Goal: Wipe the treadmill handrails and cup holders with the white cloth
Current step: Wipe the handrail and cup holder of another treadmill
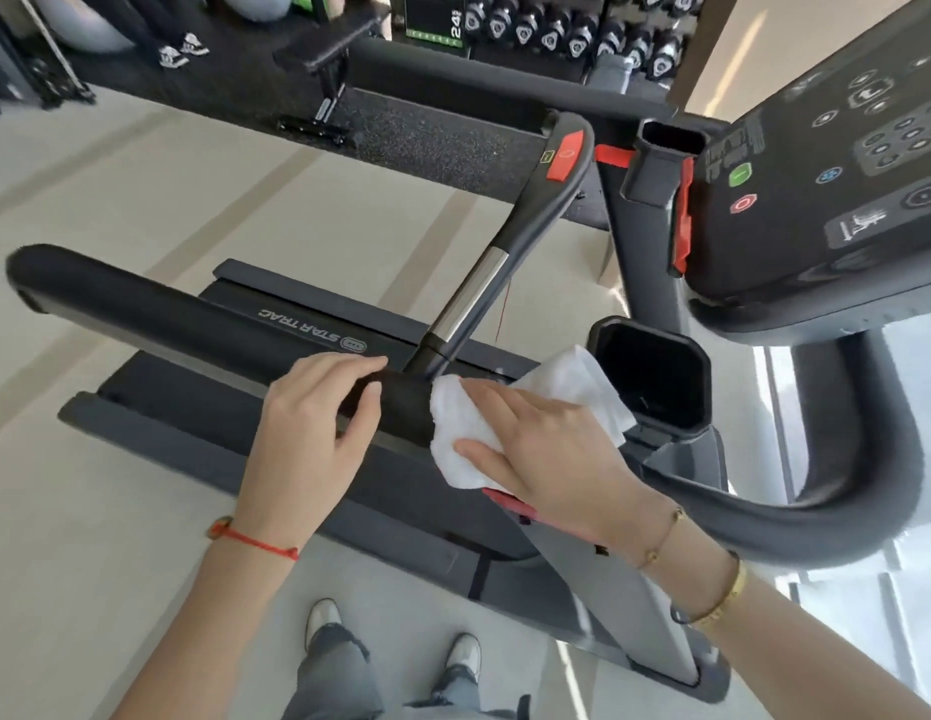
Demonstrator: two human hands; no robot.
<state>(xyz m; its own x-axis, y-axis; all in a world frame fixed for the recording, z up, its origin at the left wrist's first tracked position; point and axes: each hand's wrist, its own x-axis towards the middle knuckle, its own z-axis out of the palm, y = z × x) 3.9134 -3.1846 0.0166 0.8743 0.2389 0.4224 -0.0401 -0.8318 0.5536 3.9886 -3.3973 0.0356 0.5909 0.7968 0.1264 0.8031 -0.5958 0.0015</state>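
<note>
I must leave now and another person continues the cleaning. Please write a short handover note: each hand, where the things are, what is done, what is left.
Left hand: fingers rest on the side handrail, holding nothing.
Right hand: fingers flat, pressing the cloth on the same handrail, near where the centre bar joins.
Near cup holder is just right of the cloth; a second one is beside the console.
Done: cannot tell from one picture which parts are already wiped.
Left: likely both cup holders, which the cloth is not touching, and the curved handrail.
</note>
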